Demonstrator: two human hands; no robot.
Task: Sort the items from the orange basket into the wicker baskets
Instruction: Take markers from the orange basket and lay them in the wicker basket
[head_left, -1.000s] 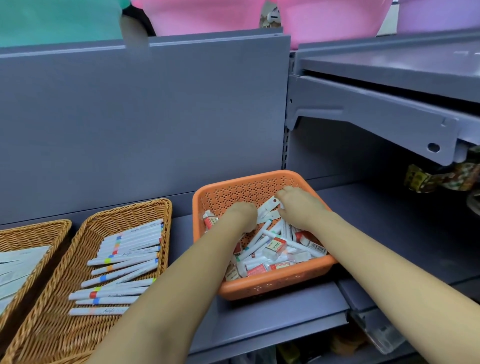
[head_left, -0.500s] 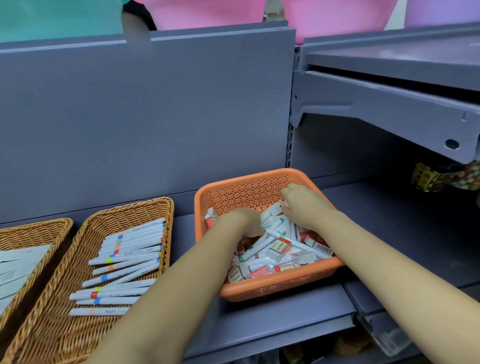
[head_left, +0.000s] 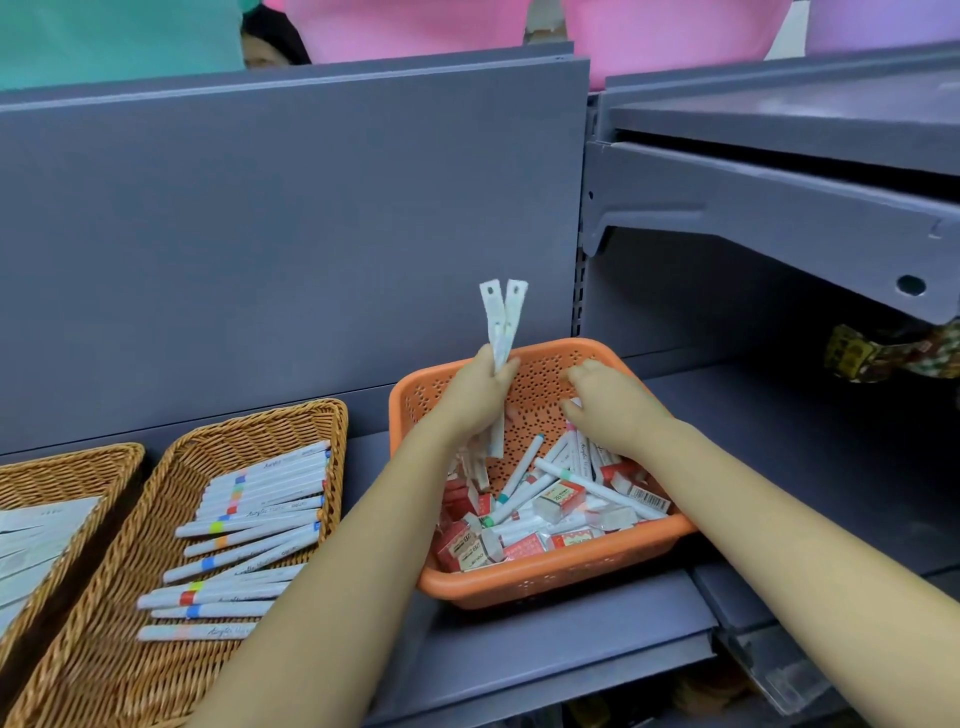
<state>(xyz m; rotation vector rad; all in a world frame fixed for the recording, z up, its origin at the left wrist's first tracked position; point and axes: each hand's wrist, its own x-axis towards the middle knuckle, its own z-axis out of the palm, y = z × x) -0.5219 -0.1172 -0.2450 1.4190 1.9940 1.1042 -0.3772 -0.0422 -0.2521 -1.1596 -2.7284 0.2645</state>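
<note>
Item: two flat white plastic strips with punched hanging tabs (head_left: 502, 322), packaged stationery, kind not legible; held near upright, long axis vertical, tabs uppermost, lifted above the rear left corner of the orange perforated plastic basket (head_left: 550, 584). Holder: left hand (head_left: 480, 397), fingers curled round the strips' lower part, further white pieces hanging below the fist. Right hand (head_left: 608, 410): down inside the same basket at its rear right, fingers bent among the contents; whether it holds anything cannot be told. Basket contents: white markers with coloured bands, red-and-white boxed erasers, loose and mixed. Destination, judged: the far-left wicker basket (head_left: 78, 457), holding flat white packets alike in look, lies well to the left of the left hand, beyond the nearer wicker basket of white colour-banded markers (head_left: 291, 421). The left hand is the nearer one; the strips would need laying flat. All stand on a grey metal shelf (head_left: 561, 634).
</note>
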